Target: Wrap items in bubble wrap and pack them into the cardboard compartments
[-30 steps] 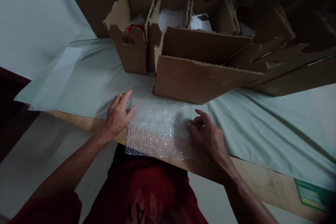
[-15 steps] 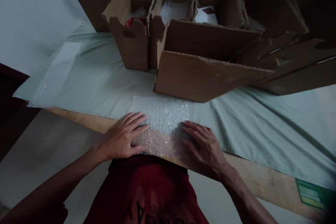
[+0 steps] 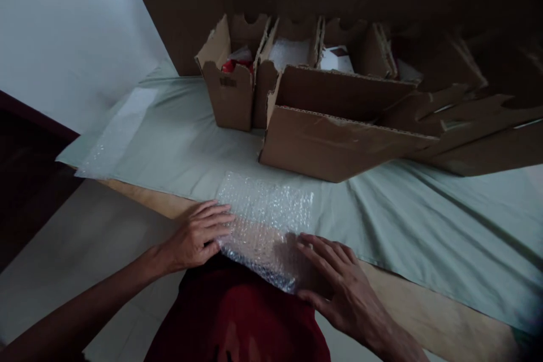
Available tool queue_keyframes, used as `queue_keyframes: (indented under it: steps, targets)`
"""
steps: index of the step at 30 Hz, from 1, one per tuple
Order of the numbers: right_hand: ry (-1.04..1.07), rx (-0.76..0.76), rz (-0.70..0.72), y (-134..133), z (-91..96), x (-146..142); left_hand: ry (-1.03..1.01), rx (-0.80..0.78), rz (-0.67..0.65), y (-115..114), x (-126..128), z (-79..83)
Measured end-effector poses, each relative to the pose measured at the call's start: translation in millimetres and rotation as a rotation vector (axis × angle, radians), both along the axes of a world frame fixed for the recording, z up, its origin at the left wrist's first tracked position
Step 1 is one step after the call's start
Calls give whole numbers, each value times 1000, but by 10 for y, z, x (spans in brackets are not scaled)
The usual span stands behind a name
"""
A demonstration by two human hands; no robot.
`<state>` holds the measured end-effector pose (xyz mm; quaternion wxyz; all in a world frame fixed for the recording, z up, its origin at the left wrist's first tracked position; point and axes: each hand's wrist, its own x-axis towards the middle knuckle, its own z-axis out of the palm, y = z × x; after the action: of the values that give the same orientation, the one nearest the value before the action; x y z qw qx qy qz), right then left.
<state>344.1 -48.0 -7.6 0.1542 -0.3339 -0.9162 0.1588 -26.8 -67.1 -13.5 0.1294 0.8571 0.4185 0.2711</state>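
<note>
A sheet of bubble wrap (image 3: 265, 220) lies on the pale green cloth (image 3: 169, 141) at the near edge of the wooden table (image 3: 424, 305), its near end hanging over the edge. My left hand (image 3: 197, 235) rests on its left near corner, fingers stretched flat. My right hand (image 3: 335, 280) lies on its right near corner, fingers spread and flat. Neither hand grips anything.
A long low cardboard box (image 3: 335, 130) stands just beyond the wrap. Behind it are upright cardboard bins (image 3: 231, 82) holding red, white and wrapped items. More flattened cardboard (image 3: 487, 124) lies at the right. A clear plastic sheet (image 3: 114, 136) lies at the left end.
Both hands have slid toward me along the bubble wrap, from its far and middle parts to its near corners. The near end now droops over the table edge.
</note>
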Motion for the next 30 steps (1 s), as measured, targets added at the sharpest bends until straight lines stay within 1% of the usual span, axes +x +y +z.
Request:
queue_keyframes:
  steps: [2, 4, 6, 9, 10, 12, 14, 16, 17, 19, 22, 24, 26, 28, 30]
  targets:
    - [27, -10, 26, 6, 24, 4, -130, -50, 59, 85, -1, 35]
    - [69, -19, -2, 57, 18, -39, -203, -136, 157, 175, 19, 80]
    - [126, -66, -135, 157, -14, -124, -215, -230, 285, 249, 51, 112]
    - [221, -263, -409, 350, -42, -285, -237, -321, 454, 310, 93, 113]
    - [259, -335, -467, 405, -30, -334, -268, -342, 485, 318, 102, 102]
    - [333, -426, -520, 478, 29, -409, -339, -388, 509, 322, 117, 70]
    - [352, -459, -532, 495, 113, -451, -377, -416, 525, 323, 135, 34]
    - [320, -467, -551, 476, 178, -466, -366, -374, 554, 332, 162, -8]
    - [302, -458, -563, 462, 190, -467, -340, -328, 570, 340, 179, -31]
    - [276, -384, -578, 440, 160, -464, -258, -222, 608, 362, 217, -79]
    - [183, -160, -565, 433, 5, -455, -106, -111, 659, 402, 280, -146]
    - [112, -7, -563, 429, -116, -453, -35, -70, 663, 428, 320, -179]
    - [73, 94, -576, 415, -207, -451, 14, -39, 653, 447, 349, -193]
    - [62, 135, -607, 396, -252, -442, 65, -27, 651, 455, 361, -184]
    - [50, 117, -645, 387, -255, -424, 116, -42, 675, 449, 348, -151]
